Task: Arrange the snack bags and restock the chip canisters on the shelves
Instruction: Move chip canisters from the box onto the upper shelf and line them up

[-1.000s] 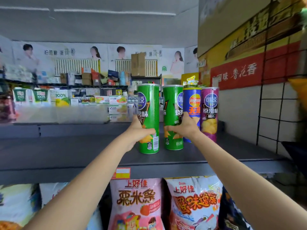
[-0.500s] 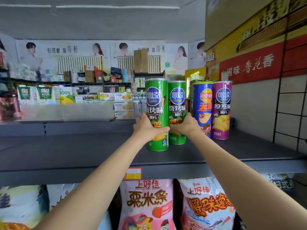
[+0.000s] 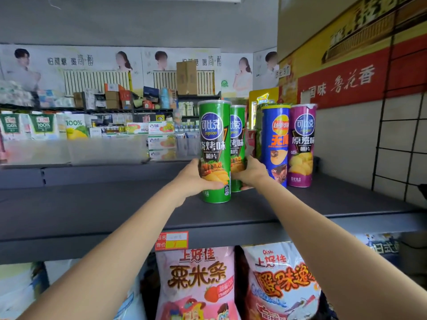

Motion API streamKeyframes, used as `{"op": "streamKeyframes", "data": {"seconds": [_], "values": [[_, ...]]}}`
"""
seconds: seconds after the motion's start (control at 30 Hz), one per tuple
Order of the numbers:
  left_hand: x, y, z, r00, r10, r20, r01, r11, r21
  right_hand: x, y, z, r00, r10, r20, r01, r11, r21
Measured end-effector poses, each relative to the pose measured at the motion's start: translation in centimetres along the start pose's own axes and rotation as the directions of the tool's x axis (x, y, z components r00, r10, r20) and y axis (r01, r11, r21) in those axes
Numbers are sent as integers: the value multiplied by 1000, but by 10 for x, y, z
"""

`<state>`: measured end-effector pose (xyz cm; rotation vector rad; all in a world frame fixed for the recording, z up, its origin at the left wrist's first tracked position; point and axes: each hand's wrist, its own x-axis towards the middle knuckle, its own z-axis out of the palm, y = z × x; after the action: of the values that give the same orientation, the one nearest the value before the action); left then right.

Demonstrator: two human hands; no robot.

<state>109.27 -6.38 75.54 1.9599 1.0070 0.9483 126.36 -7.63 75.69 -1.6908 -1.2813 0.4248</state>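
Two green chip canisters stand upright on the dark grey shelf. My left hand grips the nearer green canister low on its body. Just behind it and to the right, my right hand grips the second green canister near its base. A blue canister and a purple canister stand right of them, close to the wall. Below the shelf hang a pink snack bag and a white-and-orange snack bag.
A red and yellow price tag sits on the shelf's front edge. A black wire grid covers the tiled wall at right. More snack bags hang at lower left. Across the aisle, shelves hold juice cartons and boxes.
Both green canisters have been turned so their front labels face me, and the right one has slid back behind the left one. The camera has come closer.
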Motion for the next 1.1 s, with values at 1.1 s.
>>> {"op": "streamKeyframes", "data": {"seconds": [1.1], "values": [[0, -10, -9, 987, 21, -159, -6, 996, 91, 20, -5, 29, 925, -181, 333, 97, 962, 254]]}}
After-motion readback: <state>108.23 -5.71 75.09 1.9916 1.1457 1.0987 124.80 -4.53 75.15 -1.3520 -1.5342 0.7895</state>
